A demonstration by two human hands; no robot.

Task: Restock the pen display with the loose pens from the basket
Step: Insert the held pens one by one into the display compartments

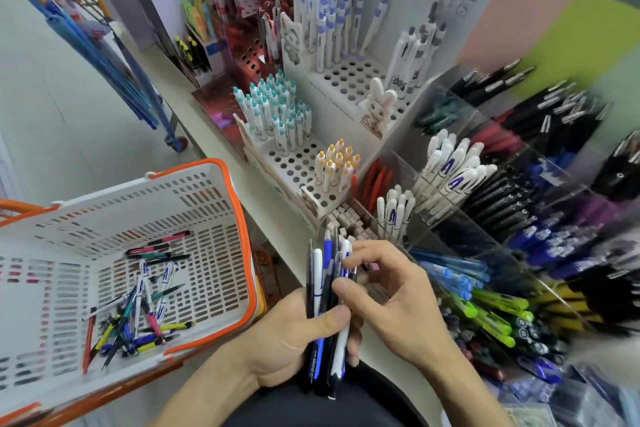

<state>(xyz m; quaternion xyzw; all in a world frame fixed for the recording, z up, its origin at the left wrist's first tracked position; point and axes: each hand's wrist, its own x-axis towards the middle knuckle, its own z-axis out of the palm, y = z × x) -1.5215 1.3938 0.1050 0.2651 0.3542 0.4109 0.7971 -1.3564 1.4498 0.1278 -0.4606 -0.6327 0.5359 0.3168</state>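
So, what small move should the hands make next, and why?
Probably the right hand should pull the white pen out of the bundle that the left hand grips, and carry it to the white pens with blue marks in the clear display. Its fingers already pinch that pen, and the markings look similar.

Bright, even indoor light; soft shadows; wide-angle bending at edges; motion blur toward right and corners.
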